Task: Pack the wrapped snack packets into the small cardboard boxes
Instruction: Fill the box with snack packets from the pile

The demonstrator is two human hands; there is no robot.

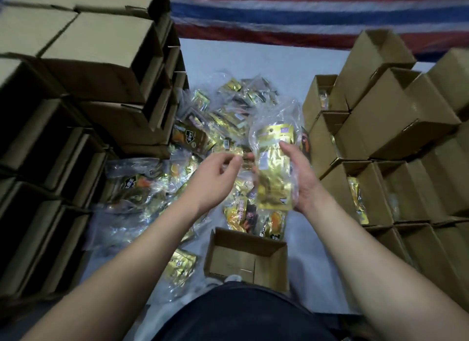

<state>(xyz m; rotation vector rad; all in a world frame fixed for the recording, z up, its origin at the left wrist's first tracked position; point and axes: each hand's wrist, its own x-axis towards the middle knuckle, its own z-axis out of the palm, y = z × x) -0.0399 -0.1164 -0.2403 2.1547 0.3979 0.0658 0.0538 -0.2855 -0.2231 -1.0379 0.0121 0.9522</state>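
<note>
My right hand (300,173) holds a gold snack packet in a clear plastic wrap (275,168) upright, above the pile. My left hand (218,173) hovers just left of it with fingers loosely curled near the wrap's edge; whether it touches the wrap is unclear. A small open cardboard box (228,239) stands on the floor below my hands, and no packet shows inside it. A heap of wrapped gold packets (223,117) covers the floor ahead.
Stacked open boxes (83,92) rise on the left. On the right stand rows of boxes (380,127), some with packets inside. A striped red and blue sheet (304,10) lies at the back. My dark-clothed lap (241,315) fills the bottom.
</note>
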